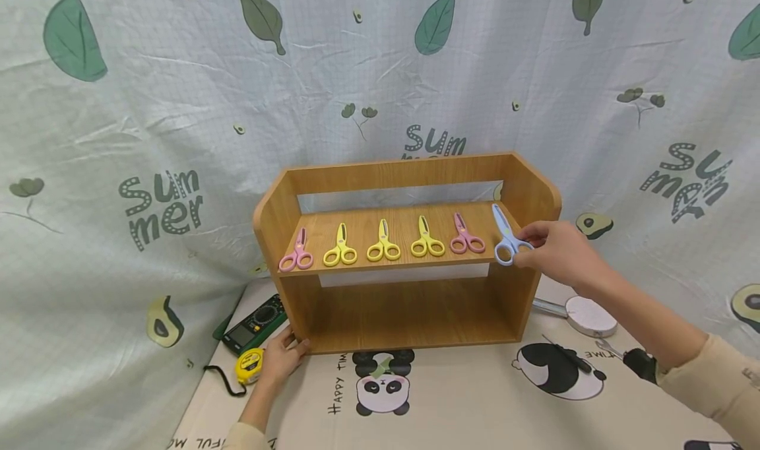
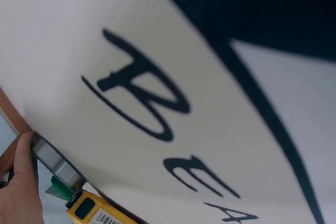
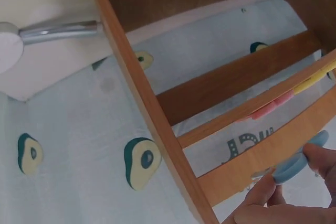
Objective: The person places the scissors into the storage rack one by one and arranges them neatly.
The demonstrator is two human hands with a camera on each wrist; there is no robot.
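Observation:
Blue scissors [image 1: 503,232] lie at the right end of the wooden shelf's [image 1: 404,309] upper board, blades pointing back. My right hand [image 1: 549,249] pinches their handle loops between thumb and fingers; the blue loops [image 3: 290,168] also show in the right wrist view. To their left, in a row, are pink scissors [image 1: 466,235], three yellow scissors [image 1: 426,239] and another pink pair [image 1: 297,252]. My left hand [image 1: 282,357] rests at the shelf's lower left corner, its thumb at the front edge. In the left wrist view that thumb [image 2: 23,163] reaches the wood.
Left of the shelf lie a green multimeter [image 1: 255,324] and a yellow tape measure [image 1: 249,365] with a black strap. On the right are a white round-headed tool with a metal handle [image 1: 590,316], a thin black-handled tool [image 1: 570,354] and another black-handled tool [image 1: 638,364]. A printed curtain [image 1: 178,107] hangs behind.

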